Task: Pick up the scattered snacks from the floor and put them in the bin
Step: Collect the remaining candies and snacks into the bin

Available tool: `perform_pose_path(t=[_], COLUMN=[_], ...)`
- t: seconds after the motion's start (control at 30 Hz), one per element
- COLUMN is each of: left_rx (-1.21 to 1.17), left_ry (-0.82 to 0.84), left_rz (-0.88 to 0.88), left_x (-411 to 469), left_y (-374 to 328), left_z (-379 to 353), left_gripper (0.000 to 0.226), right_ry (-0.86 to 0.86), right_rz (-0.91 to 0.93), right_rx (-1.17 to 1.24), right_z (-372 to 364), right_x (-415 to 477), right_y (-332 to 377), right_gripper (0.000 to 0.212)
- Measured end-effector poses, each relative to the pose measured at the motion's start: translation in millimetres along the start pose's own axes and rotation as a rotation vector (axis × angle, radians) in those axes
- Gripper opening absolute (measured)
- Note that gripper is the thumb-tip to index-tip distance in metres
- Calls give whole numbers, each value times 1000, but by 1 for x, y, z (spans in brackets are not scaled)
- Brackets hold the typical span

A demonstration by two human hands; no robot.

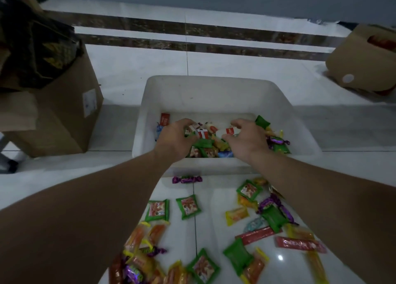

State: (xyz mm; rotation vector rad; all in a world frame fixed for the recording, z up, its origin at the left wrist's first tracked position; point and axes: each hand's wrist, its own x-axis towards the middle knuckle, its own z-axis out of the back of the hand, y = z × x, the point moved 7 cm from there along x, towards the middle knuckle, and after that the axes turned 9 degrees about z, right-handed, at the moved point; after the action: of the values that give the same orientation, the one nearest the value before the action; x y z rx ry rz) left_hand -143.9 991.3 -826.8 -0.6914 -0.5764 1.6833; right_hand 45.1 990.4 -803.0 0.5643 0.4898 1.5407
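Observation:
A white translucent bin (214, 91) stands on the tiled floor ahead of me, holding several wrapped snacks. Both my hands reach over its near rim. My left hand (173, 138) has its fingers curled around small red-and-white packets (200, 131). My right hand (248, 138) pinches a white-and-red packet (227, 131) between thumb and fingers. Scattered snacks lie on the floor in front of the bin: green packets (188, 206), a purple twist-wrapped candy (186, 179), yellow-orange packets (236, 215) and red sticks (256, 235).
A large cardboard box (64, 116) with dark contents stands to the left of the bin. Another cardboard box (362, 61) lies at the far right. A dark-striped step (192, 33) and wall run behind the bin.

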Motion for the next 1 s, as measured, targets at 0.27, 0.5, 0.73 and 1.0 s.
perform_pose_path(t=[0.27, 0.5, 0.73, 1.0], left_rx=[167, -39, -36, 47], left_ry=[-132, -286, -312, -230], left_rz=[-44, 125, 332, 465], left_x=[-72, -147, -219, -257], left_y=[-8, 32, 106, 157], left_z=[45, 68, 60, 46], left_gripper=[53, 50, 53, 54], right_ry=[-1, 27, 223, 359], right_rz=[203, 231, 139, 236], right_rx=[-5, 171, 185, 90], right_z=[-5, -40, -101, -119], right_x=[-66, -124, -177, -191], right_y=[40, 60, 50, 58], right_gripper=[53, 56, 53, 56])
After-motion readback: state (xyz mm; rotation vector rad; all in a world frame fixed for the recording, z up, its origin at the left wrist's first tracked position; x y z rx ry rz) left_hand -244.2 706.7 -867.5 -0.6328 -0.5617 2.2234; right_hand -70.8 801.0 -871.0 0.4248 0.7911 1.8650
